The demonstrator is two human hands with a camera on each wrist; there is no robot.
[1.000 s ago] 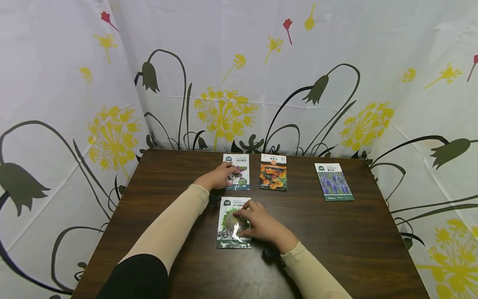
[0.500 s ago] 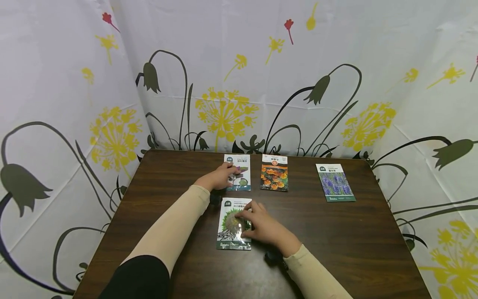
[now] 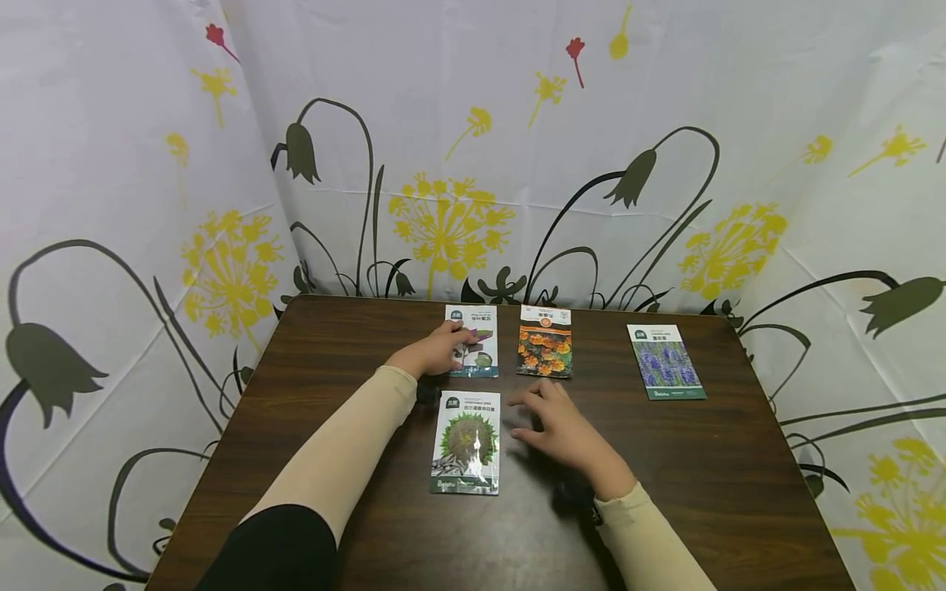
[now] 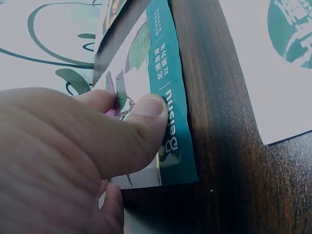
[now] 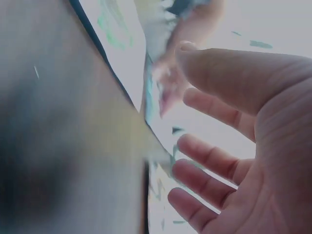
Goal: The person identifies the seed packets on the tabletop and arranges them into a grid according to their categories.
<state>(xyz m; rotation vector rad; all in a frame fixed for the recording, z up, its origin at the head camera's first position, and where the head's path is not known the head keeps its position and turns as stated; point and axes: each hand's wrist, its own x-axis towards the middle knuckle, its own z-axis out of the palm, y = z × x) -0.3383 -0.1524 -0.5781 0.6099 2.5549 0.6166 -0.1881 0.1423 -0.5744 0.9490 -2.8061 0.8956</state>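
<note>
My left hand (image 3: 436, 353) rests on a white seed packet with purple-and-green plant pictures (image 3: 484, 359) near the table's back edge. In the left wrist view, the thumb (image 4: 146, 119) lies on the packet's face beside its green lower strip. Nearer to me lies a sunflower-seed packet (image 3: 467, 439), flat, with a sunflower head and striped seeds pictured. My right hand (image 3: 565, 427) hovers just right of this packet, apart from it. The right wrist view shows the right hand's fingers (image 5: 204, 151) spread and loosely bent, holding nothing.
An orange-flower seed packet (image 3: 544, 349) lies right of the left hand's packet. Farther right is a purple-flower packet (image 3: 667, 363), slightly turned. All lie on a dark wooden table (image 3: 702, 492). A white flower-printed cloth (image 3: 562, 164) hangs behind the table and at both sides.
My right hand has let go of the sunflower-seed packet and moved off to the right. That packet stays in place. The left hand remains on its packet.
</note>
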